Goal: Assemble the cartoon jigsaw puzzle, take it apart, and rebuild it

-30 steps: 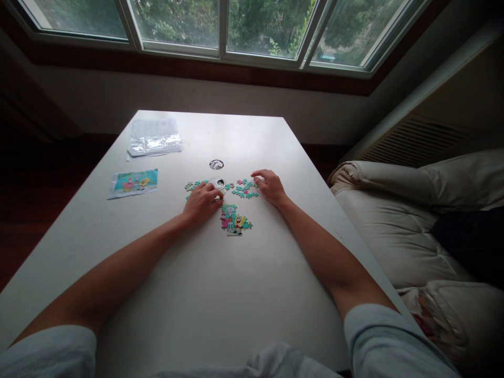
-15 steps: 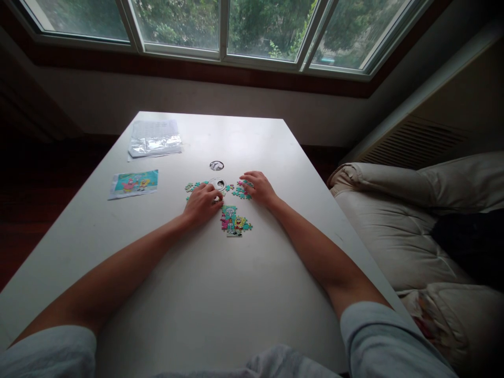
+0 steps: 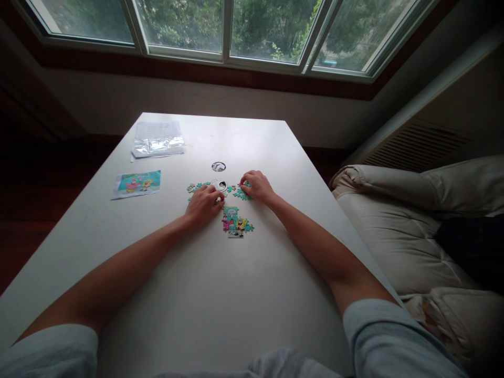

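Observation:
A partly joined jigsaw puzzle point(image 3: 236, 223) with cartoon figures lies flat on the white table. Just above its left side, my left hand point(image 3: 205, 203) rests with curled fingers, a small pale jigsaw piece point(image 3: 217, 199) showing at the fingertips. My right hand point(image 3: 258, 186) is at the right-hand cluster of loose jigsaw pieces point(image 3: 242, 194), thumb and fingers closed at a pinkish piece point(image 3: 241, 183). More loose pieces point(image 3: 193, 187) lie beyond my left hand, partly covered by it. Between the hands is a clear round object point(image 3: 219, 185) with a dark centre.
On the left of the table point(image 3: 220, 294) lies a printed picture sheet point(image 3: 138, 182) with the same cartoon. Behind it is a clear plastic bag point(image 3: 158, 140) over paper. A round dark-rimmed disc point(image 3: 219, 166) sits farther back. A padded sofa point(image 3: 378, 231) stands at the right.
My right hand's fingers have drawn closer together over the loose pieces. My left hand and the joined puzzle have stayed in place; the whole view has shifted slightly.

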Demonstrator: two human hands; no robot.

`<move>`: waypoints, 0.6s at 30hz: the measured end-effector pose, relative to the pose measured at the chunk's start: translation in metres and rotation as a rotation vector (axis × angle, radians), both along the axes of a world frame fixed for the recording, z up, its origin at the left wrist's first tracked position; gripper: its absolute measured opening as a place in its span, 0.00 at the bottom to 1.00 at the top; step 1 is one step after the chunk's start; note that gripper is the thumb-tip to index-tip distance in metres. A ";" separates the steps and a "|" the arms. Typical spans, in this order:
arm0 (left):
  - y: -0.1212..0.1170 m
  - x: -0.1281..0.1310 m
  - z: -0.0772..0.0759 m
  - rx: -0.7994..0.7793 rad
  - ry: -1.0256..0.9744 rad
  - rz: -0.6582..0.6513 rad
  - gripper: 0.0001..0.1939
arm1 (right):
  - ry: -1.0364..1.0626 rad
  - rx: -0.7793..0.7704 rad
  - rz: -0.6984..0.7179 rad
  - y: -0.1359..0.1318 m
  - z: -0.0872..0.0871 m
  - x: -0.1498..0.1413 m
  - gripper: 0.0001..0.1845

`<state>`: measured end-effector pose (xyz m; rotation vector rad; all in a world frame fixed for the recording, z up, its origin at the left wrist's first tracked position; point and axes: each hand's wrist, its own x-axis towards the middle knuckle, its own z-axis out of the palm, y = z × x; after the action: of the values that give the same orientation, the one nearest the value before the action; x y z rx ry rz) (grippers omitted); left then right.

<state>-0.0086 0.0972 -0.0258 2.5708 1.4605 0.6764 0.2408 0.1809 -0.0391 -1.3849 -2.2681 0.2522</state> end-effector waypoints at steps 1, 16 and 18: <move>0.000 0.000 0.000 0.002 -0.001 0.003 0.07 | -0.013 -0.017 -0.009 0.001 0.001 -0.001 0.03; 0.000 -0.005 -0.001 0.013 -0.019 0.019 0.08 | 0.370 -0.188 0.203 -0.072 0.028 -0.024 0.07; 0.000 -0.006 -0.001 0.017 -0.018 0.028 0.08 | 0.381 -0.256 0.270 -0.096 0.033 -0.030 0.05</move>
<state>-0.0145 0.0975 -0.0269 2.5549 1.4946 0.7168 0.2113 0.0850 -0.0056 -1.0294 -2.1412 0.8448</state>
